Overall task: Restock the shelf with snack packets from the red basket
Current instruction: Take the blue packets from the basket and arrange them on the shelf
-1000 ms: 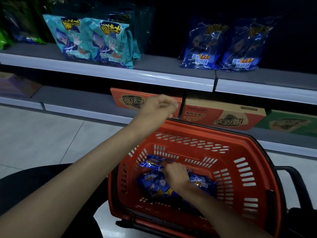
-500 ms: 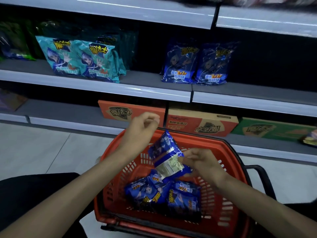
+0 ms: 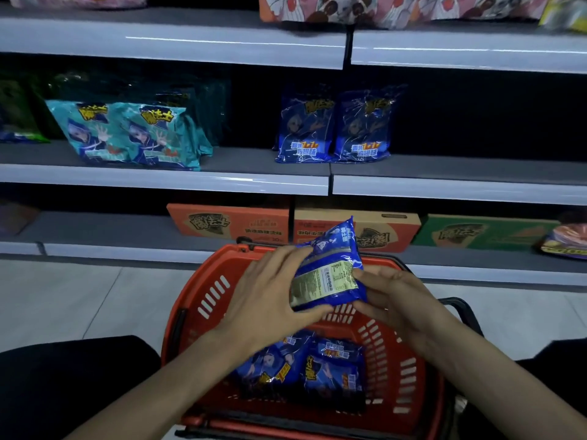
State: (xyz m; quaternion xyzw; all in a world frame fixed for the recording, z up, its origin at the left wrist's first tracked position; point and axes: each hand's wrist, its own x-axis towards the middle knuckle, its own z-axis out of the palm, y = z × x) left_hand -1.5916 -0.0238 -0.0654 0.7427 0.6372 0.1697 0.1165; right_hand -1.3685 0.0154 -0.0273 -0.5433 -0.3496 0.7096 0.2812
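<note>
— Holding what?
— Gripping a glossy blue foil snack packet [image 3: 330, 274], printed label side up, just above the red slotted plastic basket [image 3: 203, 300]. Clasped along its left edge by the left hand [image 3: 270, 300] with curled fingers; pinched at the right edge by the right hand [image 3: 390, 300].
— Anything in the basket?
— Lying on its bottom: more blue foil packets [image 3: 305, 366], seemingly three, hard to count in the dim light. Standing upright on the grey middle shelf [image 3: 165, 179]: two matching blue packets [image 3: 333, 128], side by side.

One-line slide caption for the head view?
Left hand and right hand hold a blue snack packet above the red basket; matching packets stand on the shelf.
</note>
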